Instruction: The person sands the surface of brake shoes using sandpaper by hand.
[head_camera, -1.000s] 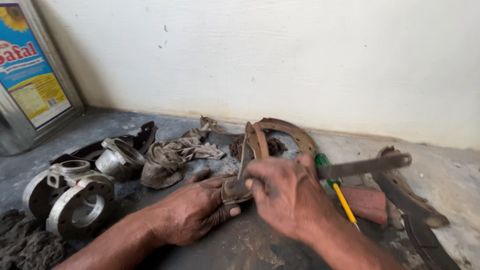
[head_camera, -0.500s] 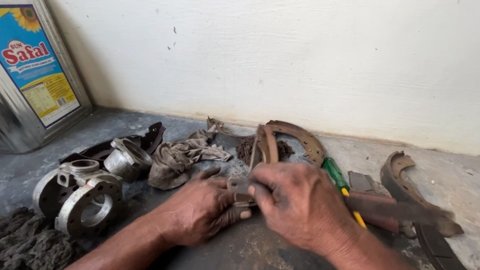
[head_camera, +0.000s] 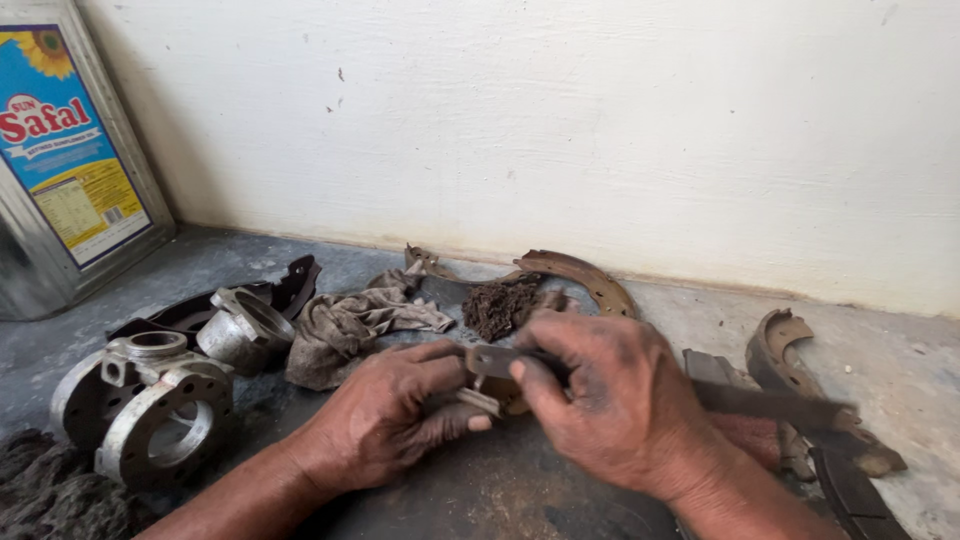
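Observation:
My left hand (head_camera: 395, 415) and my right hand (head_camera: 610, 400) meet over the dark floor, both gripping a small flat metal piece (head_camera: 492, 362) with a rusty part under it. The right hand also carries a long flat dark tool (head_camera: 775, 405) that sticks out to the right; its grip is hidden in the fist. A curved rusty brake shoe (head_camera: 585, 275) lies just beyond the hands, next to a clump of dark brown fibre (head_camera: 500, 305).
A dirty grey rag (head_camera: 350, 325) lies left of the hands. Round aluminium housings (head_camera: 150, 410) and a metal cylinder (head_camera: 240, 325) sit at the left. A large tin can (head_camera: 60, 170) leans on the white wall. More worn brake shoes (head_camera: 790, 345) lie at the right.
The upright brake shoe held between the hands has gone from their grip; now they hold a small flat metal piece. The long tool in the right hand swung down and to the right.

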